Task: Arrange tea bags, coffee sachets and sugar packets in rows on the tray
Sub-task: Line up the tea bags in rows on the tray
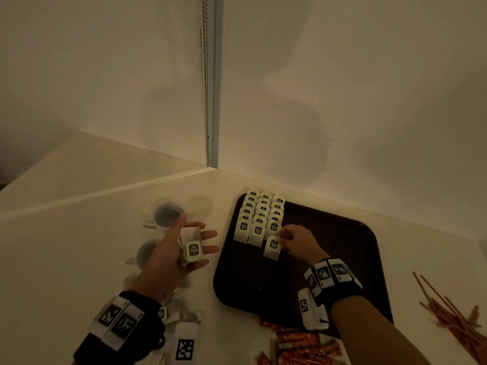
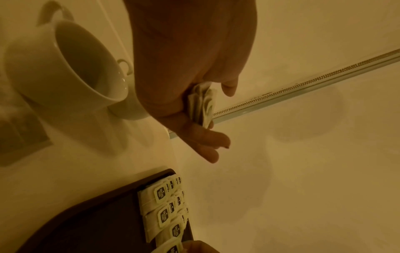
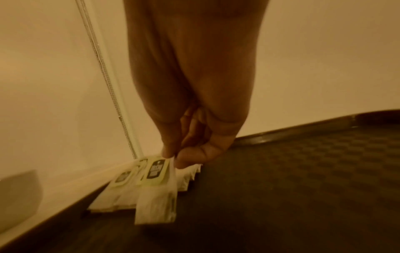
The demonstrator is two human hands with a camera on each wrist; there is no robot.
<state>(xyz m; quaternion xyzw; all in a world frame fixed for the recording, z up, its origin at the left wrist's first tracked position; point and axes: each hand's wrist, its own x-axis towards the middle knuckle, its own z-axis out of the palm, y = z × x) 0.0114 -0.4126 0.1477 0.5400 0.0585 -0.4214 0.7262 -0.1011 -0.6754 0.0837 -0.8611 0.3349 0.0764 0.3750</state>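
Observation:
A dark brown tray [image 1: 329, 262] lies on the white counter against the wall. Three rows of white tea bags [image 1: 261, 214] with black labels fill its far left corner, seen too in the left wrist view as tea bag rows [image 2: 166, 205]. My right hand [image 1: 279, 239] pinches one tea bag [image 1: 272, 247] by its top at the near end of the right row; thumb and forefinger of that hand [image 3: 173, 157] hold the bag [image 3: 155, 196] low over the tray floor [image 3: 303, 188]. Left of the tray, my left hand [image 1: 196, 239] is palm up with straight fingers, carrying a small stack of tea bags [image 1: 193, 250], [image 2: 201, 106].
Two white cups [image 1: 167, 214], [image 1: 147, 252] stand left of the tray, one close by the left hand [image 2: 65, 68]. Loose tea bags [image 1: 184, 312] lie under my left wrist. Red sachets [image 1: 303, 346] lie at the near edge, thin brown sticks [image 1: 453, 312] at the right.

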